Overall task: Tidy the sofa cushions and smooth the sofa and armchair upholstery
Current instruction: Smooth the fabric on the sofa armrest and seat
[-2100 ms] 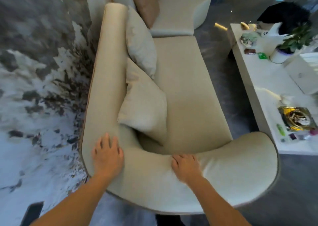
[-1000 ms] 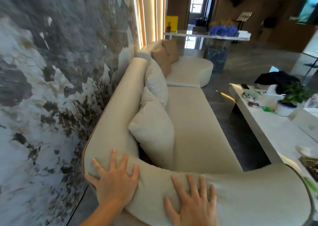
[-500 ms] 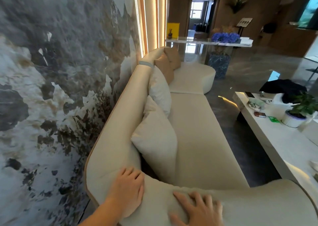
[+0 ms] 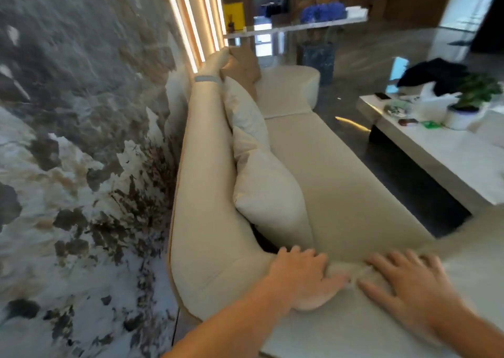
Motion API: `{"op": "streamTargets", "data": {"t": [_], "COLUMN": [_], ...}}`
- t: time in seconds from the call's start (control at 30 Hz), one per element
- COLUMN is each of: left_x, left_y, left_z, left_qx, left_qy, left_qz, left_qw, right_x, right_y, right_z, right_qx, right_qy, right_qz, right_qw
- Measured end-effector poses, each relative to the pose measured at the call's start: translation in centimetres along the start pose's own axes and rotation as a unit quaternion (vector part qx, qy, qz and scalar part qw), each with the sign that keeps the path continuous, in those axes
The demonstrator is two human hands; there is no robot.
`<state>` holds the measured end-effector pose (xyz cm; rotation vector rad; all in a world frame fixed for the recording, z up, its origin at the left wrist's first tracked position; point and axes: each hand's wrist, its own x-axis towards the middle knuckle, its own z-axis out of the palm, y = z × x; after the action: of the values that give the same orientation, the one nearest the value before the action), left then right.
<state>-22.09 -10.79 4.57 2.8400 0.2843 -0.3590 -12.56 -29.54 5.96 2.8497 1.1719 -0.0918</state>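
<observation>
Neither grip holds anything: the left hand lies flat, palm down and fingers loosely spread, on the padded armrest of the cream sofa, and the right hand lies flat just beside it with fingers splayed wide. Fabric bunches into a small ridge between the two hands. Beyond the armrest, a cream cushion leans against the sofa's backrest, a second pale cushion behind it, and brown cushions at the sofa's far end. A white desk stands to the right of the sofa, carrying a potted plant and a dark garment.
</observation>
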Motion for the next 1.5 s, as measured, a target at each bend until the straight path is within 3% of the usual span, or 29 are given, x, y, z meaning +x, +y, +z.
{"op": "streamTargets", "data": {"t": [0.2, 0.4, 0.57, 0.73, 0.93, 1.13, 1.33, 1.43, 1.5], "left_x": [-3.1, -9.8, -12.4, -13.4, -14.6, -15.9, -16.4, -15.7, -14.7], "left_y": [-3.1, -8.2, -9.6, -7.3, -5.1, -2.6, -1.6, -2.2, -3.8], "left_z": [0.5, 0.7, 1.1, 1.1, 1.9, 3.3, 2.1, 2.0, 2.9], "left_qx": [-0.005, -0.012, -0.012, 0.057, 0.063, 0.06, 0.067, 0.06, 0.111], "left_qy": [0.026, 0.024, 0.041, 0.058, 0.093, 0.104, 0.093, 0.119, 0.175], "left_qz": [0.085, 0.077, 0.004, -0.107, -0.142, -0.161, -0.161, -0.142, -0.083], "left_qw": [0.996, 0.997, 0.999, 0.991, 0.983, 0.98, 0.98, 0.981, 0.975], "right_x": [-2.1, -5.4, -6.0, -6.7, -8.7, -11.0, -11.2, -10.1, -9.3], "right_y": [-3.6, -11.5, -13.9, -13.1, -12.3, -11.0, -12.5, -12.4, -12.7], "right_z": [0.3, 1.2, 1.9, 1.1, 0.5, 0.5, 0.0, 2.8, 4.5], "right_qx": [-0.018, 0.003, 0.036, 0.084, 0.095, 0.107, 0.09, 0.148, 0.148], "right_qy": [0.002, 0.019, 0.016, 0.005, 0.022, 0.012, 0.073, 0.197, 0.244], "right_qz": [0.018, 0.037, 0.047, -0.027, -0.078, -0.07, 0.018, 0.012, -0.013], "right_qw": [1.0, 0.999, 0.998, 0.996, 0.992, 0.992, 0.993, 0.969, 0.958]}}
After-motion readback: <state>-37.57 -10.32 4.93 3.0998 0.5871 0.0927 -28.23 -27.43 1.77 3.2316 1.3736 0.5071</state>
